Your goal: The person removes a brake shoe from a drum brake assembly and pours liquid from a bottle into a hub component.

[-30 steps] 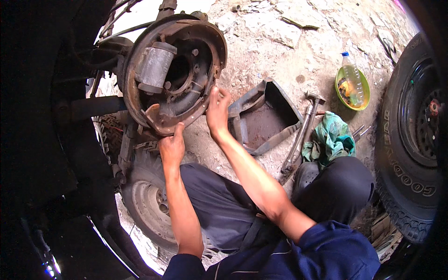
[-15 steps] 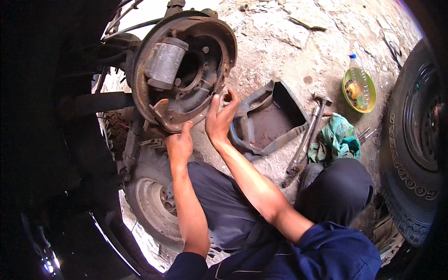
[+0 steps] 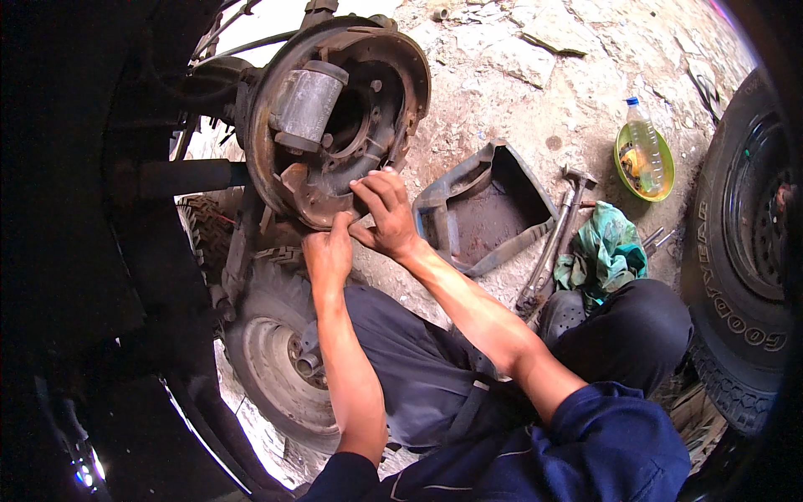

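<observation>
A rusty drum brake assembly (image 3: 259, 138) hangs at the upper left with no drum on it. A grey metal cylinder (image 3: 303, 109) is fixed across its inside. Along the lower rim runs a curved rusty brake shoe (image 3: 314, 205). My left hand (image 3: 328, 253) is closed on its lower edge, thumb up against the rim. Just to the right, my right hand (image 3: 389, 216) curls its fingers over the shoe's right part, with the thumb near my left one. The fingers hide part of the shoe.
A cut-open dark container (image 3: 431, 227) lies right of my hands. Beyond are a hammer (image 3: 577, 177), a long metal bar (image 3: 548, 251), a green cloth (image 3: 615, 247) and a green bowl (image 3: 665, 171) holding a plastic bottle (image 3: 642, 146). Tyres stand at right (image 3: 736, 251) and below the brake (image 3: 276, 360).
My right hand has shifted left and down along the rim, its fingers now curling over the shoe. My left hand stays at the lower edge. The view has shifted slightly.
</observation>
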Tool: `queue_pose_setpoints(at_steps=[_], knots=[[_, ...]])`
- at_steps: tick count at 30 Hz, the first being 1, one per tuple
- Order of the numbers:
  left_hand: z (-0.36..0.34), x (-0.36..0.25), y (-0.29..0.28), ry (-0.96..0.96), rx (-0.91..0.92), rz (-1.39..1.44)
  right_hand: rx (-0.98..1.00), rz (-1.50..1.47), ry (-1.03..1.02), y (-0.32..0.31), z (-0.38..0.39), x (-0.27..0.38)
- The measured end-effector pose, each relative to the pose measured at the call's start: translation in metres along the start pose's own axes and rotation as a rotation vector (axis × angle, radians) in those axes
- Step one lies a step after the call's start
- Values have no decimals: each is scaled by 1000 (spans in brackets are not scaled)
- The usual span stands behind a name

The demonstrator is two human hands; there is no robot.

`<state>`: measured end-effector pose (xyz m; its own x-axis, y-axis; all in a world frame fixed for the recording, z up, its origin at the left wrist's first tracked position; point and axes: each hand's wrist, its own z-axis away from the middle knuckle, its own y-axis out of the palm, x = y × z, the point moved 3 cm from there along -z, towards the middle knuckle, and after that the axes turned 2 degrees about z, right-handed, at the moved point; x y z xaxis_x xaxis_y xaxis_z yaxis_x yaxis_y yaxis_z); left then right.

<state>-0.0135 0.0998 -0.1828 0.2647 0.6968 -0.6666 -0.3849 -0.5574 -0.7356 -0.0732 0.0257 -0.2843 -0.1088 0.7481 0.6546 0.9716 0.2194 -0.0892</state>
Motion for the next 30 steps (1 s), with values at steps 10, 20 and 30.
queue_pose_setpoints(at_steps=[10, 20, 30], knots=[[-2, 3, 8, 348, -169, 110, -118, 15, 98, 16, 4, 4], [-1, 4, 4, 408, -100, 228, -118, 13, 93, -1, -15, 7], [-42, 63, -25, 469, -18, 365, -83, -47, 143, -4, -24, 16]])
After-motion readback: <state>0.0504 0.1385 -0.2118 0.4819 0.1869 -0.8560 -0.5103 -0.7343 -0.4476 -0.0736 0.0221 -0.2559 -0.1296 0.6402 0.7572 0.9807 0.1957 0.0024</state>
